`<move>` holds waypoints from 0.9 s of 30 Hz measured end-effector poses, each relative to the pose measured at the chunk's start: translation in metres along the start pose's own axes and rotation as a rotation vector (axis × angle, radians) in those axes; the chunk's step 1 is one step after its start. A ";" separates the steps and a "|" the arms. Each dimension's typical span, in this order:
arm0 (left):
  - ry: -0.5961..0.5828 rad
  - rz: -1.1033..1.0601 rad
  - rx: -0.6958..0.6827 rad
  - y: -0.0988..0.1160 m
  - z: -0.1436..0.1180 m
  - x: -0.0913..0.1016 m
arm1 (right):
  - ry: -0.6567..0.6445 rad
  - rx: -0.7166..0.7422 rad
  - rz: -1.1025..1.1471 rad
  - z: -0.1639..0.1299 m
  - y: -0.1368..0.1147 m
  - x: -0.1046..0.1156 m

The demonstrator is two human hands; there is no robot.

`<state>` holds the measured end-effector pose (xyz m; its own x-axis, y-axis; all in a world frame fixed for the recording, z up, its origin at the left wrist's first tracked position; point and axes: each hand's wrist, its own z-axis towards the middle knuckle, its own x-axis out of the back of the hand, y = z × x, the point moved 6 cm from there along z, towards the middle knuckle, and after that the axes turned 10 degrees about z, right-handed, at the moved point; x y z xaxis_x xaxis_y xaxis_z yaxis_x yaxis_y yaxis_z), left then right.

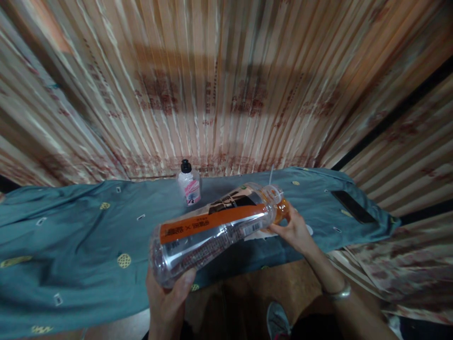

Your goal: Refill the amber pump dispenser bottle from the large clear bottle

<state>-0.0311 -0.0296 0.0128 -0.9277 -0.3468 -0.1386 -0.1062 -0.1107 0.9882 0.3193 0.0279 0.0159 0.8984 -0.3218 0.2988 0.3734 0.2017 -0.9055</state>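
Note:
A large clear plastic bottle (215,226) with an orange and black label lies tilted across the middle of the view, its neck end up and to the right. My left hand (170,297) is wrapped round its base from below. At the neck end, my right hand (295,231) has its fingers closed on a translucent amber object (282,210), whose kind I cannot make out. This object is right beside the bottle's mouth, partly hidden by it. A thin pale stick or tube (271,174) rises behind the neck. No liquid is clearly visible in the large bottle.
A small clear bottle (191,189) with a black top and pink label stands behind the large bottle. On the right of the green cloth (81,231) lies a dark flat phone-like object (353,207). White material (260,234) shows under the bottle's neck. Pleated curtains (219,94) hang behind.

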 end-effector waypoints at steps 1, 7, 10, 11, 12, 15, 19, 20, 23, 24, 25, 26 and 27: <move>-0.001 -0.009 0.014 -0.002 0.000 0.001 | 0.000 -0.001 -0.004 0.000 0.000 0.000; -0.011 -0.031 0.044 -0.008 0.000 0.004 | -0.005 -0.003 0.011 -0.001 -0.001 0.000; -0.012 -0.024 0.028 -0.006 0.000 0.004 | -0.004 -0.008 -0.001 0.000 0.001 0.000; -0.011 -0.026 0.028 -0.006 0.000 0.004 | 0.000 -0.008 -0.002 0.000 0.001 0.000; -0.014 -0.032 0.028 -0.005 0.000 0.003 | 0.002 -0.009 0.000 0.000 0.002 0.000; -0.032 -0.053 0.016 -0.003 0.000 0.002 | 0.007 -0.020 -0.008 0.000 0.004 0.000; -0.041 -0.058 0.011 -0.002 0.001 0.001 | 0.004 -0.031 -0.028 0.000 0.005 0.000; -0.036 -0.060 0.011 -0.002 0.001 0.001 | 0.004 -0.030 -0.029 0.000 0.005 0.000; -0.028 -0.053 -0.009 -0.001 0.001 0.001 | 0.001 -0.028 -0.031 0.000 0.005 0.000; -0.029 -0.045 -0.017 -0.001 0.001 0.001 | 0.001 -0.028 -0.030 0.000 0.005 0.000; -0.033 -0.039 -0.018 0.000 0.001 0.001 | -0.003 -0.027 -0.029 0.000 0.004 0.000; -0.034 -0.038 -0.010 0.000 0.000 0.000 | -0.005 -0.024 -0.027 0.000 0.004 0.000; -0.031 -0.039 -0.002 0.001 0.000 0.000 | -0.006 -0.019 -0.023 0.000 0.003 0.000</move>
<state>-0.0312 -0.0300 0.0135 -0.9333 -0.3133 -0.1753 -0.1422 -0.1257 0.9818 0.3207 0.0289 0.0132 0.8909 -0.3205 0.3217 0.3898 0.1763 -0.9038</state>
